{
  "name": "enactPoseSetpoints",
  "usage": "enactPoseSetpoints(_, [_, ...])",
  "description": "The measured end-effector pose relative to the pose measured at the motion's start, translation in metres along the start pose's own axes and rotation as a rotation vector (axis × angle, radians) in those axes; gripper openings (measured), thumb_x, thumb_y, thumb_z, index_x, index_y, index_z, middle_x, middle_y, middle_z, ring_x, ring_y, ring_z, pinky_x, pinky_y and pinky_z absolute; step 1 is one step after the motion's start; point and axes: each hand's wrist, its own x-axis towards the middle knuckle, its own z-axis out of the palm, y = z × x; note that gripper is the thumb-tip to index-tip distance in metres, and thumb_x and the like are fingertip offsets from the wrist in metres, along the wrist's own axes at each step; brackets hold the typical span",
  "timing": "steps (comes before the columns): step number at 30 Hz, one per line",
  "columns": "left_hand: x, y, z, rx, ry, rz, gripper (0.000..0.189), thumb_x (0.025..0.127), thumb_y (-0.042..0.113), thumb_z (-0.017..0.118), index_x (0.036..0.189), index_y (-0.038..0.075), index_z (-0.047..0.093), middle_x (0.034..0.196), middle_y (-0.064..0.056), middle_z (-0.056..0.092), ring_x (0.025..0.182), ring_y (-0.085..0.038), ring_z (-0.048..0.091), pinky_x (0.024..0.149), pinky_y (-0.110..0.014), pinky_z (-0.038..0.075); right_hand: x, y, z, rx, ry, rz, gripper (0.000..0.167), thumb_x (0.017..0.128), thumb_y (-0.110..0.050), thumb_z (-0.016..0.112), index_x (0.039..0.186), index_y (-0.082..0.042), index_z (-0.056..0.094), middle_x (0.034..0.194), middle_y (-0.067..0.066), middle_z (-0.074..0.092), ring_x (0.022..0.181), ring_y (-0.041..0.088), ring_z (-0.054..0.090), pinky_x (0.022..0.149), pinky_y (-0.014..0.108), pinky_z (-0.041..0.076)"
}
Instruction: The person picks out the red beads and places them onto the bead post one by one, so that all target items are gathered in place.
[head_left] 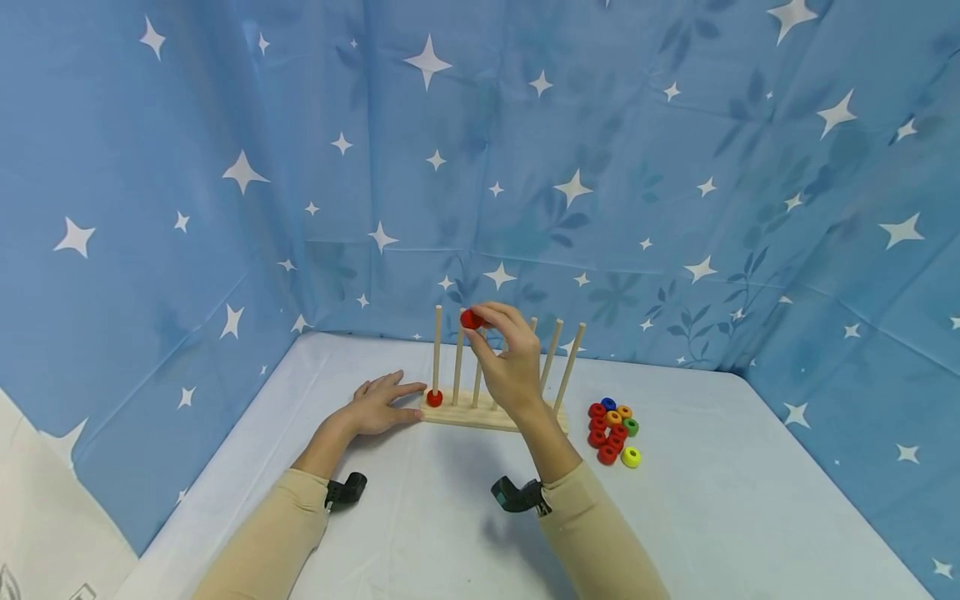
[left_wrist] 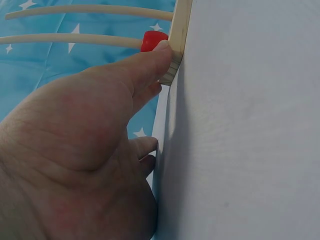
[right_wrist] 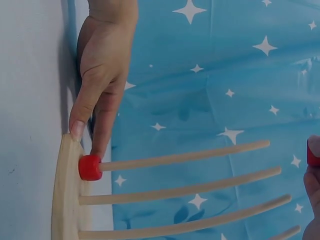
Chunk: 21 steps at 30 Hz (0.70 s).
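Note:
A wooden peg stand with several upright pegs sits on the table. On its leftmost peg, a red bead rests down at the base. My left hand holds the left end of the base between thumb and index finger, its other fingers spread toward the back. Up near the peg tops, my right hand pinches a second red bead between thumb and fingers. That bead overlaps the top of the second peg in the head view. In the right wrist view, the held bead shows only at the right edge.
Right of the stand lies a loose group of beads: several red ones, a blue one, orange ones, a green one and a yellow one. A white cloth covers the table. Behind hangs a blue star-patterned curtain.

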Motion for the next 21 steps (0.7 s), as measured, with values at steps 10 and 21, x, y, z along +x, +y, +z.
enactPoseSetpoints(10, [0.005, -0.013, 0.006, -0.011, 0.015, 0.023, 0.068, 0.097, 0.056, 0.066, 0.156, 0.024, 0.052, 0.171, -0.026, 0.019, 0.158, -0.051, 0.012, 0.124, -0.069, 0.001, 0.012, -0.003, 0.005, -0.03, -0.062, -0.026, 0.027, 0.093, -0.002, 0.076, 0.12, 0.001, 0.075, 0.117, 0.015, 0.07, 0.104, 0.027, 0.071, 0.093, 0.032, 0.06])
enactPoseSetpoints(21, [0.002, -0.008, 0.004, -0.025, 0.018, 0.031, 0.069, 0.097, 0.056, 0.067, 0.155, 0.022, 0.052, 0.17, -0.028, 0.019, 0.156, -0.054, 0.012, 0.122, -0.072, 0.001, 0.015, 0.0, 0.011, -0.057, -0.091, -0.028, 0.029, 0.092, -0.003, 0.078, 0.121, 0.0, 0.075, 0.116, 0.014, 0.071, 0.102, 0.026, 0.072, 0.093, 0.034, 0.061])
